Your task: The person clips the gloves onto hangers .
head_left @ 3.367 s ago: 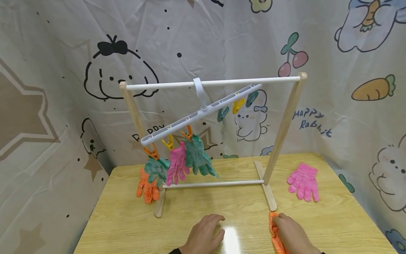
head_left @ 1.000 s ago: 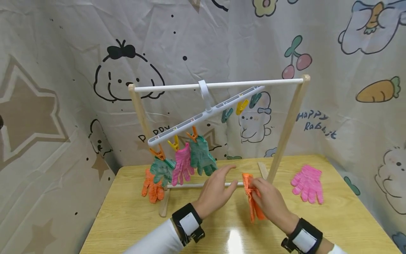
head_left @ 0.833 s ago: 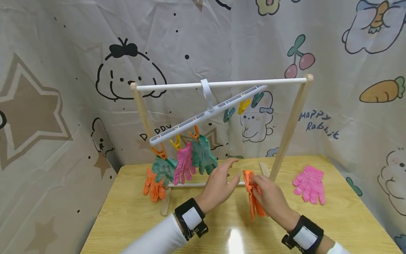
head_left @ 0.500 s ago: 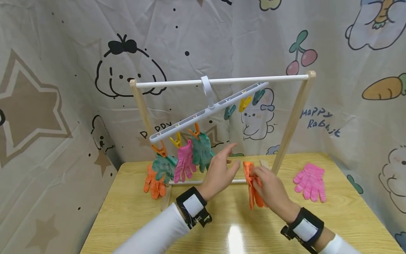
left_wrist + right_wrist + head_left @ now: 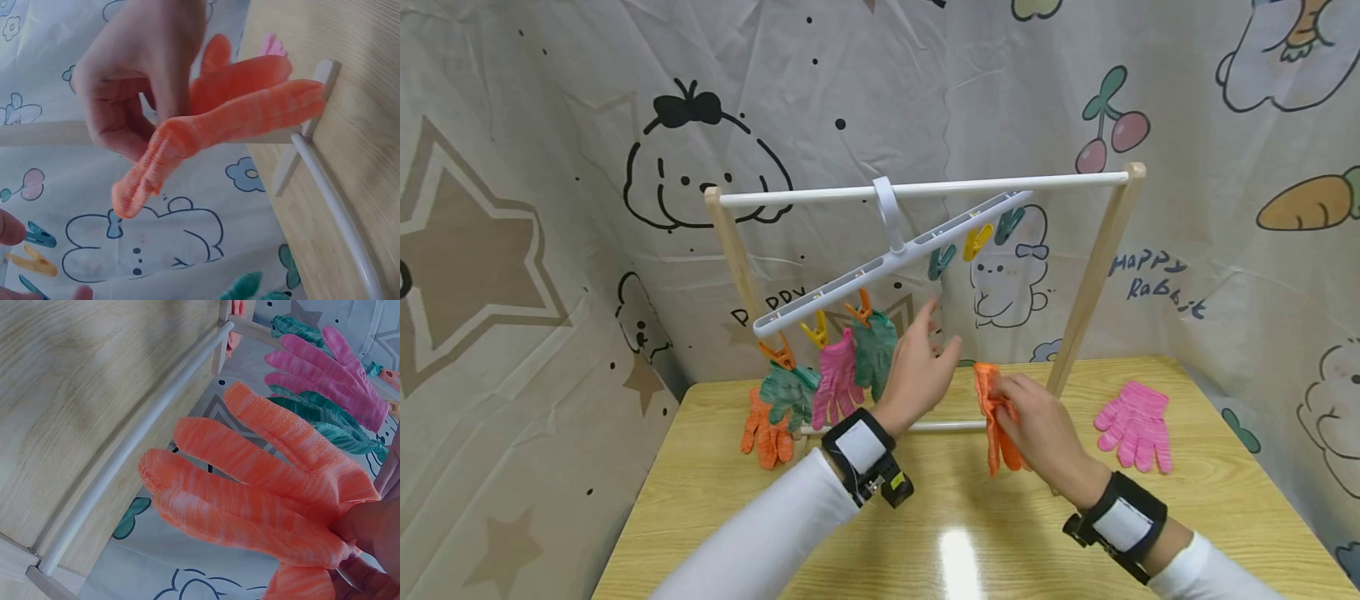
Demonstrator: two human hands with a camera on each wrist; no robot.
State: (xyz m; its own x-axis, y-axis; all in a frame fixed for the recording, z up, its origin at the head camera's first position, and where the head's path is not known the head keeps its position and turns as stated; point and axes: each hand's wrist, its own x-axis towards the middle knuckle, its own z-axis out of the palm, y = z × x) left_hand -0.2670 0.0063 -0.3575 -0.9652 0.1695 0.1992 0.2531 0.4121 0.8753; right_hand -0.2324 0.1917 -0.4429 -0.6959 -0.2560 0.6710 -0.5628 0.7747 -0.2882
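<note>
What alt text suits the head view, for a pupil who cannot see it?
A person's right hand holds an orange glove near their raised left hand; three gloves hang clipped to a hanger, and a pink glove lies on the table.

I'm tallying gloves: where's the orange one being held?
Right of centre in the head view, the orange glove hangs from the right hand, beside the left hand.
</note>
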